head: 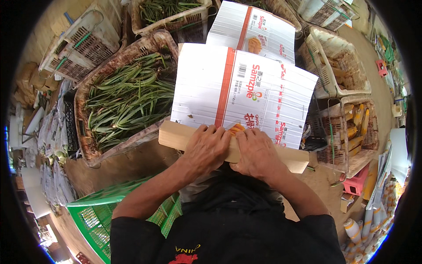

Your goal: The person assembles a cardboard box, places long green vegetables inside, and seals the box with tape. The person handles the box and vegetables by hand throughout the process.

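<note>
A white printed cardboard sheet (201, 85) with a red stripe lies before me, its surface creased by many parallel lines. Along its near side a plain brown strip (174, 134) is turned up. My left hand (209, 148) grips this strip left of the middle, fingers over the top edge. Close beside it, my right hand (257, 153) holds the same edge, its thumb on the brown side. Under the far side of the sheet lies another white cardboard piece (227, 26) with similar print. What supports both pieces is mostly hidden.
Left stands a stained plastic crate (82, 132) of long-leaved, aloe-like green plants (132, 95). Crates with yellow-wrapped bundles (356, 128) stand right, near a pink stool (356, 181). A green plastic crate (95, 224) is at lower left; wrapped rolls (352, 229) lie lower right.
</note>
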The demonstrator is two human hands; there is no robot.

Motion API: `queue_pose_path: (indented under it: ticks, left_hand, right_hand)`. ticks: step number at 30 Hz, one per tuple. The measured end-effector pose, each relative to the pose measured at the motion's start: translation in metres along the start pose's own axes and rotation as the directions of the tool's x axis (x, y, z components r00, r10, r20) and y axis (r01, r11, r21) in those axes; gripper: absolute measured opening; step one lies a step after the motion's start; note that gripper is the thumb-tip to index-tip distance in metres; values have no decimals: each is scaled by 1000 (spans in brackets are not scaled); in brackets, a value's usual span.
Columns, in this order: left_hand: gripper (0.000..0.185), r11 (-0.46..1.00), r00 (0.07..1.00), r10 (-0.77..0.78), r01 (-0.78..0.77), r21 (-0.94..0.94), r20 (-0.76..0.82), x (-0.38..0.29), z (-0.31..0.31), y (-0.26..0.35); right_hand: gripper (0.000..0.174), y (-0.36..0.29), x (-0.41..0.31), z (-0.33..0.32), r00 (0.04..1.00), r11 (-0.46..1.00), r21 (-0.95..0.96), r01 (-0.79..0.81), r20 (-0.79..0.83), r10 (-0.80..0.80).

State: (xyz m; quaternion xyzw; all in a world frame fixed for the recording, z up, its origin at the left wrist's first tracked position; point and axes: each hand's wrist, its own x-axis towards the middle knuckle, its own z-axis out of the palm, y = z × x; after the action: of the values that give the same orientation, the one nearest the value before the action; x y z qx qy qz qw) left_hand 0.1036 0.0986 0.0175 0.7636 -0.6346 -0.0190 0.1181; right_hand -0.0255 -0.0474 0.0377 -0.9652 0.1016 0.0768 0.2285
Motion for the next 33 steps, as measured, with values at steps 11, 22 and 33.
queue_pose_path:
  ticks: [11,22,33]
  left_hand:
    - [44,965,822,-81,207,-163,564,15,-27,22]
    - [42,982,988,-42,69,-175,150,-15,-9,31]
    - [46,995,998,57,-57,-76,-9,-12,11,7]
  right_hand:
    - [52,-11,-53,39,909,919,-383,93,-344,-236]
    - [70,1,-48,31,974,961,-239,139,-142,-176]
    - [67,11,-16,15,994,998,12,59,88,-59]
